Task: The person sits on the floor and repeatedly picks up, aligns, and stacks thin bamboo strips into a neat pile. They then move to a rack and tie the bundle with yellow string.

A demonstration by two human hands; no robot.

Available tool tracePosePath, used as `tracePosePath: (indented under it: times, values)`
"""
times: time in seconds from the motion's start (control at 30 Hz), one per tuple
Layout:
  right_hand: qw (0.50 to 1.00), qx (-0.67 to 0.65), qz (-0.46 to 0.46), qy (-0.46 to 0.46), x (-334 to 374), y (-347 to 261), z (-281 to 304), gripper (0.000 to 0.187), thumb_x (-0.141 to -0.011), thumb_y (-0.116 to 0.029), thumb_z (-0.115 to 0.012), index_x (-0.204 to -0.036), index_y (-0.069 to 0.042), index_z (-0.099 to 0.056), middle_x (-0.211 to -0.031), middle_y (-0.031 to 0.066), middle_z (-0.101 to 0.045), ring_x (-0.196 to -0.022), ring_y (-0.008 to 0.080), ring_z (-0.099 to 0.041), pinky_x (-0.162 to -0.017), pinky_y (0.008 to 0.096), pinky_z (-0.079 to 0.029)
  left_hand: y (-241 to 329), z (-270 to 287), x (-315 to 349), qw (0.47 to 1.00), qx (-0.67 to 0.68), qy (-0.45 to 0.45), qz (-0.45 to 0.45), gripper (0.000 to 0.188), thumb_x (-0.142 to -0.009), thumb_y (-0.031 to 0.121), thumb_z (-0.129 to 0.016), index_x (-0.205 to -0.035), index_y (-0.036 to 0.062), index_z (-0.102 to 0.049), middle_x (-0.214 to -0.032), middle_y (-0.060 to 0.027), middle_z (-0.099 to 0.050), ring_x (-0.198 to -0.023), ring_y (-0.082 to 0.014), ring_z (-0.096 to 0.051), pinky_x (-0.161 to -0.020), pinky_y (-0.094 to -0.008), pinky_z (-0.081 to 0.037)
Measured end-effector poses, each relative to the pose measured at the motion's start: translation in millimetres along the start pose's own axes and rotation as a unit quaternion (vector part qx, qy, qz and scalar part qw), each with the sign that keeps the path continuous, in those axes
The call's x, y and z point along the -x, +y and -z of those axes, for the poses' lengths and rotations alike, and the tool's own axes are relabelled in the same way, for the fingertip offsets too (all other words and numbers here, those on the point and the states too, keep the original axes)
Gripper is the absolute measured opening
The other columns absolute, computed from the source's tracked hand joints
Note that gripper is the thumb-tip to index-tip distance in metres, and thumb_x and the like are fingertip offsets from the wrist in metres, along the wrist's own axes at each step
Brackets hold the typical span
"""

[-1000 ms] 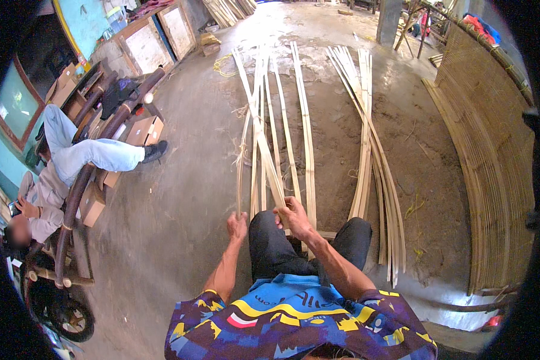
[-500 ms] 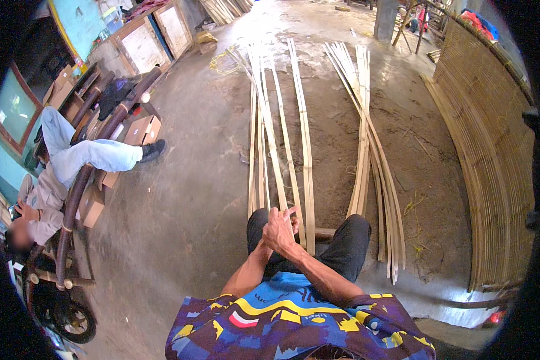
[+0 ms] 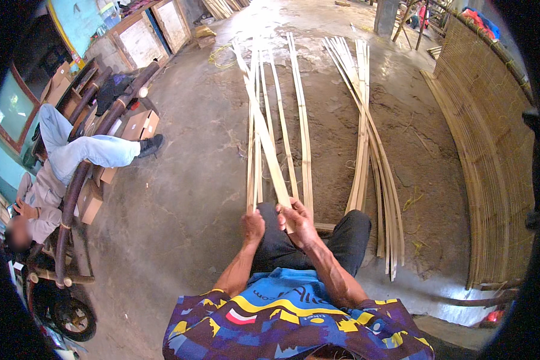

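Note:
Over my lap my right hand [image 3: 301,225] is closed around the near end of a wide, pale bamboo strip [image 3: 267,147], which slants away from me to the far left. My left hand [image 3: 253,227] is closed like a fist beside my left knee. A narrow strip passes just above it, but I cannot make out whether the fingers grip that strip or something else. More bamboo strips [image 3: 306,153] lie on the floor ahead, running away from me. To their right is a second bundle of strips [image 3: 362,129], some crossing others.
On the left a person [image 3: 93,153] reclines on a bamboo bench [image 3: 81,174] beside cardboard boxes [image 3: 141,127]. A large slatted bamboo screen [image 3: 486,138] leans along the right side. A wheel [image 3: 72,318] shows at lower left, and a pillar [image 3: 385,17] stands far back.
My hands were together over the strips and are now apart. The left has moved left; the right has shifted slightly right, and the wide strip now shows its flat face.

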State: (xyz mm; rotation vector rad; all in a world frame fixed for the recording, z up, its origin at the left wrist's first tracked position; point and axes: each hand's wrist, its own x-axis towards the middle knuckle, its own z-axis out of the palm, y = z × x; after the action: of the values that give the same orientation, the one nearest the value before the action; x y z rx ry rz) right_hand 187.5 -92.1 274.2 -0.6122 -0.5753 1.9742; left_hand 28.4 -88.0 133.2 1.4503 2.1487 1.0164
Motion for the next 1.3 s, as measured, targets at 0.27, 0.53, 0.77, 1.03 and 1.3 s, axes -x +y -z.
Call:
tracePosePath:
  times: [0.27,0.53,0.77,1.03,1.3]
  values:
    - [0.996,0.068,-0.056,-0.005,1.9,6.8,46.6,0.026,-0.083,-0.006,-0.045,-0.106,0.001,-0.036,-0.088,0.0089,-0.051,-0.065,0.0168,-0.053,-0.058,0.0293,-0.047,17.0,66.9,-11.8,0.983,-0.094,0.105,0.114,0.035,-0.079,0.025,-0.051,-0.102,-0.0017,-0.053,-0.091,-0.0219,-0.056,-0.087,-0.0365,-0.052,-0.076,-0.0423,-0.040]
    - [0.994,0.054,-0.096,0.013,13.6,15.0,84.9,0.025,-0.082,-0.003,-0.045,-0.106,0.000,-0.037,-0.087,0.0085,-0.050,-0.063,0.0134,-0.049,-0.054,0.0246,-0.042,11.8,46.6,-10.8,0.985,-0.052,0.134,0.091,0.035,-0.076,0.026,-0.055,-0.101,0.0021,-0.054,-0.092,-0.0183,-0.057,-0.086,-0.0337,-0.054,-0.075,-0.0410,-0.040]
    - [0.985,0.117,-0.116,0.054,22.0,-5.0,105.6,0.026,-0.082,-0.007,-0.041,-0.107,-0.002,-0.040,-0.080,0.0042,-0.051,-0.057,0.0106,-0.047,-0.048,0.0222,-0.040,6.8,27.8,-7.2,0.993,0.004,0.054,0.104,0.029,-0.074,0.025,-0.056,-0.094,0.0033,-0.056,-0.084,-0.0173,-0.059,-0.080,-0.0336,-0.055,-0.072,-0.0399,-0.042]
    - [0.952,0.259,-0.140,0.082,28.1,-13.4,117.6,0.029,-0.083,-0.010,-0.041,-0.111,-0.001,-0.039,-0.074,0.0013,-0.048,-0.054,0.0079,-0.045,-0.044,0.0194,-0.037,-6.7,21.6,-15.2,0.956,-0.110,-0.165,0.217,0.032,-0.073,0.025,-0.051,-0.093,0.0002,-0.056,-0.088,-0.0205,-0.058,-0.086,-0.0361,-0.055,-0.075,-0.0419,-0.042]
    - [0.970,0.219,-0.092,0.052,33.7,-7.7,84.9,0.032,-0.084,-0.008,-0.042,-0.114,0.000,-0.038,-0.078,0.0027,-0.049,-0.054,0.0084,-0.045,-0.046,0.0200,-0.037,7.7,17.4,-10.6,0.980,-0.018,0.116,0.159,0.036,-0.073,0.029,-0.055,-0.094,-0.0002,-0.055,-0.088,-0.0190,-0.058,-0.081,-0.0340,-0.056,-0.071,-0.0409,-0.043]
